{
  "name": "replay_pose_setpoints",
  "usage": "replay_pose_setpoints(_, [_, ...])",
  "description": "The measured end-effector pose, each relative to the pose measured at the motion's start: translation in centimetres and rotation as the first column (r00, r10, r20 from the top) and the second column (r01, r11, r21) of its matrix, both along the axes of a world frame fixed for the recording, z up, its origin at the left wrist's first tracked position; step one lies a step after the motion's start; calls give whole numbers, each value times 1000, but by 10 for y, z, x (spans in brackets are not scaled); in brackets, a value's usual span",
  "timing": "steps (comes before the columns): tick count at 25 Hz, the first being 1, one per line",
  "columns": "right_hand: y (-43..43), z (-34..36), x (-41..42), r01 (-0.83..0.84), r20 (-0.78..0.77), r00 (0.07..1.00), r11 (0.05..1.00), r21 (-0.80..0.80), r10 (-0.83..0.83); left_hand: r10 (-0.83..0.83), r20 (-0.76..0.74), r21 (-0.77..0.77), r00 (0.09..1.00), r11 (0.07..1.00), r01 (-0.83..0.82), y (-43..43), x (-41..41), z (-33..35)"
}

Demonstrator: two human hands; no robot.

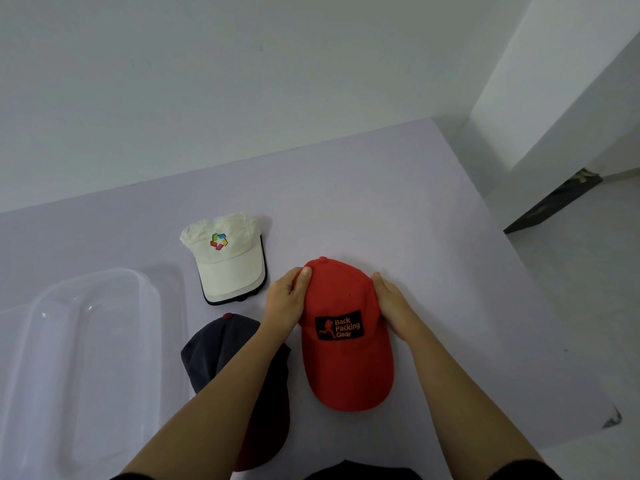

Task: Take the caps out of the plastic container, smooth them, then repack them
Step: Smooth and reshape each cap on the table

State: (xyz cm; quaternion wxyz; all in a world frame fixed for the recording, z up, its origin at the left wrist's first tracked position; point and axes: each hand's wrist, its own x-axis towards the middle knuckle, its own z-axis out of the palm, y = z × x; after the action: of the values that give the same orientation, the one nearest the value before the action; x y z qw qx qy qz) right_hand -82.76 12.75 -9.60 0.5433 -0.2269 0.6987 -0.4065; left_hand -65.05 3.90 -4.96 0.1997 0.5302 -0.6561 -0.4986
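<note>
A red cap [344, 368] with a black "Back Packing Gear" patch lies on the lilac table, brim toward me. My left hand [285, 301] grips the left side of its crown and my right hand [393, 304] presses the right side. A cream cap [227, 263] with a coloured logo lies flat behind and to the left, with a dark brim edge showing under it. A dark navy cap [211, 351] with a red button and red brim lies partly under my left forearm. The clear plastic container [90, 341] stands at the left with no caps in it.
The table [398, 202] ends at a wall behind and drops off along its right edge to a pale floor. A dark object [554, 202] lies on the floor at the far right.
</note>
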Motion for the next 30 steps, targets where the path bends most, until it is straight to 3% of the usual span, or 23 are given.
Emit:
replay_pose_setpoints(1, [-1,0,0,-80,-188,979,997,0,78,-10,11,1,1000,1000,9,2,-1,-1])
replay_pose_setpoints(3, [0,2,2,-229,-509,830,971,62,228,-39,20,7,999,999,39,7,-4,-2])
replay_pose_setpoints(5, [1,3,1,-186,-732,642,973,137,226,-71,30,14,997,997,70,9,-10,-2])
replay_pose_setpoints(6, [3,0,0,-129,-794,587,987,100,157,-84,35,21,996,996,84,9,-13,-1])
replay_pose_setpoints(7, [5,-1,-1,-95,-796,598,995,38,87,-94,45,34,995,995,93,9,-17,0])
replay_pose_setpoints(8, [5,-2,-2,-58,-701,713,998,-34,18,-100,58,48,993,994,97,10,-19,2])
replay_pose_setpoints(9, [3,1,-1,-21,-514,858,996,-82,-24,-97,71,62,993,994,92,10,-20,4])
replay_pose_setpoints(10, [0,2,-1,10,-333,942,995,-96,-41,-78,77,80,994,994,72,10,-20,5])
replay_pose_setpoints(11, [-2,6,-2,34,-238,970,994,-108,-59,-44,73,113,996,993,35,9,-18,4])
replay_pose_setpoints(14, [-6,14,-5,162,-221,953,965,-207,-208,79,-13,232,997,970,-74,9,-9,4])
replay_pose_setpoints(17, [-10,20,-1,193,-231,941,951,-240,-249,20,67,129,998,991,-29,12,-6,2])
replay_pose_setpoints(23, [-13,25,-7,90,-309,938,972,-218,-156,-55,194,-61,979,996,68,14,-3,-6])
replay_pose_setpoints(27, [-18,30,-5,16,-271,960,979,-203,-72,58,106,121,993,990,-71,12,-13,7])
replay_pose_setpoints(30, [-25,35,-6,-70,-261,965,982,-177,22,30,82,222,996,974,-48,3,-20,10])
